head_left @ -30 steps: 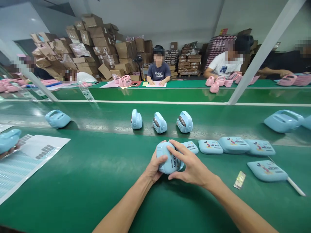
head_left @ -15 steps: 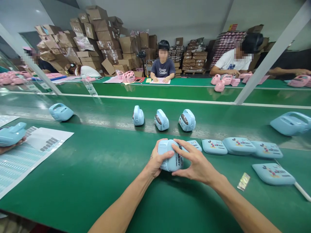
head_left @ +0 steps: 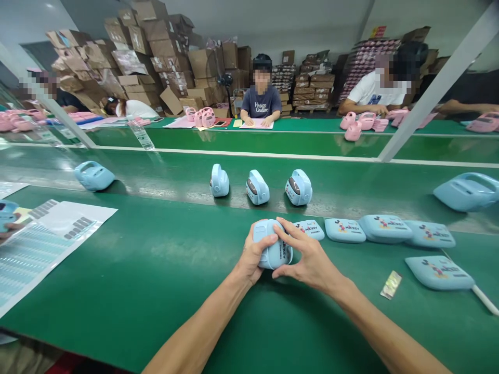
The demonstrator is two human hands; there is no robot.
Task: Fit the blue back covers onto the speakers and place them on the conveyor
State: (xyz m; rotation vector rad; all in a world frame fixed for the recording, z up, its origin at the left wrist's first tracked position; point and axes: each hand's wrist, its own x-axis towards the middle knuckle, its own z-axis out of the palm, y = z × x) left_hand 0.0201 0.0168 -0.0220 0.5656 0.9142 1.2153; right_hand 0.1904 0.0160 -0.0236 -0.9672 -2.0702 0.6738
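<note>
A light blue plastic case (head_left: 268,249) with printed lettering on its right side is held above the green table (head_left: 156,291). My left hand (head_left: 251,254) wraps round its left side, with the thumb across the front. The fingers and thumb of my right hand (head_left: 307,257) grip its printed side. Just behind my right hand lies a flat blue printed piece (head_left: 312,229), with another printed piece (head_left: 345,230) and several more to the right. Three blue cases with handles stand farther back, among them a middle one (head_left: 257,187) and a right one (head_left: 299,187).
Printed sheets (head_left: 58,249) lie at the left, near another person's hand (head_left: 10,231). A small packet (head_left: 391,285) and a white stick (head_left: 485,300) lie at the right. Blue cases (head_left: 93,176) rest on the far strip. People sit behind a white rail (head_left: 234,154).
The view has tilted slightly. Both my hands still grip the blue case, which has barely moved. At the left edge, the other person's hand and blue case have shifted left.
</note>
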